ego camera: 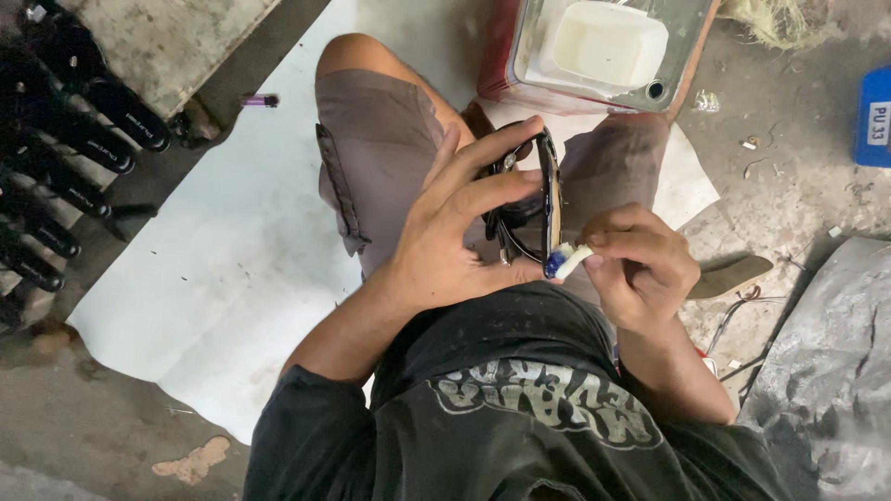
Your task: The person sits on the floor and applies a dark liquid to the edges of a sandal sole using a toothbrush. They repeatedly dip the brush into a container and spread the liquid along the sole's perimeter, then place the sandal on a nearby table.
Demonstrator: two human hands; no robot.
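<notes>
Two hands over the lap: left hand grips a black sandal, edge-on, long axis running away from the body; right hand pinches a white brush against it. Blue labelled box at far right; red tub ahead.

Soft, even daylight; sharp focus, faint shadows.

**Seated person works on a sandal strap piece**

The left hand grips a black sandal part above the lap. The right hand presses a small white brush against its lower edge. A glue tin stands beyond the knees.
</notes>
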